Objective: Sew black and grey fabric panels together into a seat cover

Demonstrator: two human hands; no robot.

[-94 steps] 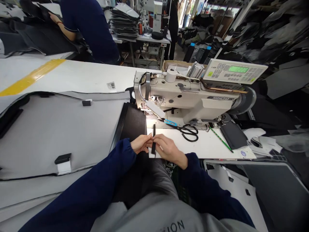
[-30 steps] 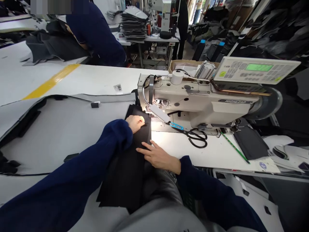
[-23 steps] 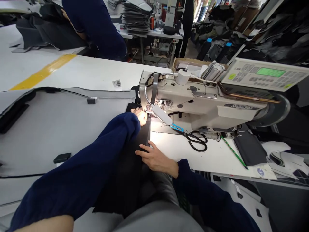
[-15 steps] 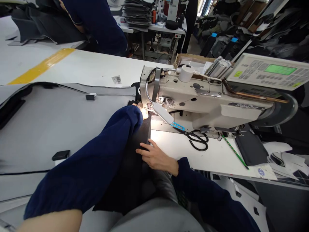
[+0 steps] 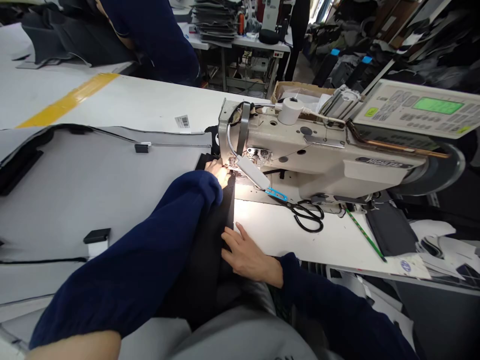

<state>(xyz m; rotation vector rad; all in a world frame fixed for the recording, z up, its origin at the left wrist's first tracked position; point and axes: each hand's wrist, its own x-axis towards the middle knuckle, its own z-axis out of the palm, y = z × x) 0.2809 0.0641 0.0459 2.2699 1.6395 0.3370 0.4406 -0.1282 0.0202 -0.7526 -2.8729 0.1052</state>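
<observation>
Under the head of a sewing machine [image 5: 285, 145] lies a black fabric piece [image 5: 204, 250], running back toward my lap. My left hand [image 5: 218, 172] rests on this fabric just left of the lit needle area, fingers laid over it; the sleeve hides part of the hand. Nearer to me, my right hand [image 5: 247, 254] lies at the fabric's right edge with its fingers spread, fingertips touching the cloth. A large grey panel [image 5: 93, 185] with dark edging spreads to the left; whether it joins the black piece is hidden under my left sleeve.
Black-handled scissors [image 5: 309, 216] and a blue-handled thread snipper [image 5: 276, 194] lie beside the machine bed. A green striped stick [image 5: 365, 235] is farther right. The control panel [image 5: 420, 106] stands above. Across the white table [image 5: 150, 102], a person in dark blue [image 5: 157, 42] works.
The black fabric's near part has shifted a little. My right hand has slid slightly right and toward me. More of my left hand shows beside the needle.
</observation>
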